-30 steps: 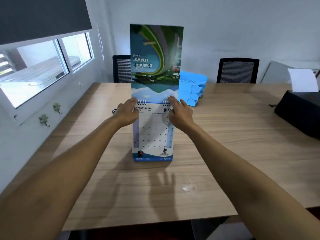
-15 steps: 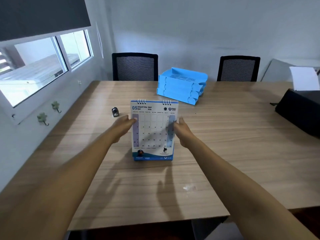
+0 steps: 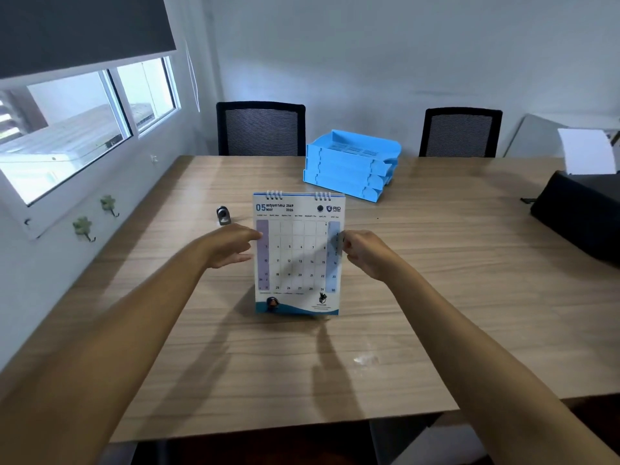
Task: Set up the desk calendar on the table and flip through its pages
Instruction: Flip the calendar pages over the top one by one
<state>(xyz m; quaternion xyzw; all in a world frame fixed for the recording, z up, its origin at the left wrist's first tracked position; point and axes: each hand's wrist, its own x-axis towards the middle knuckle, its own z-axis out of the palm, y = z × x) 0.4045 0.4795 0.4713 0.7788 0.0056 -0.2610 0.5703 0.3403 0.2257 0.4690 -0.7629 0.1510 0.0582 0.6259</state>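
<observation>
one calendar [image 3: 298, 253] stands upright on the desk [image 3: 436, 280] between both hands, its picture page now flipped over, may showing. left hand [image 3: 231, 245] released, fingertips at its edge; right hand [image 3: 364, 251] loosely curled, gripping nothing, ready for another flip.

Colours and patterns, desk scene
Calendar [image 3: 298, 253]: white grid page, lilac and pale-blue side columns, blue wave footer. Trays [image 3: 349, 166]: bright blue. Surface [image 3: 436, 297]: light wood grain. Chairs [image 3: 261, 129]: black mesh.
</observation>
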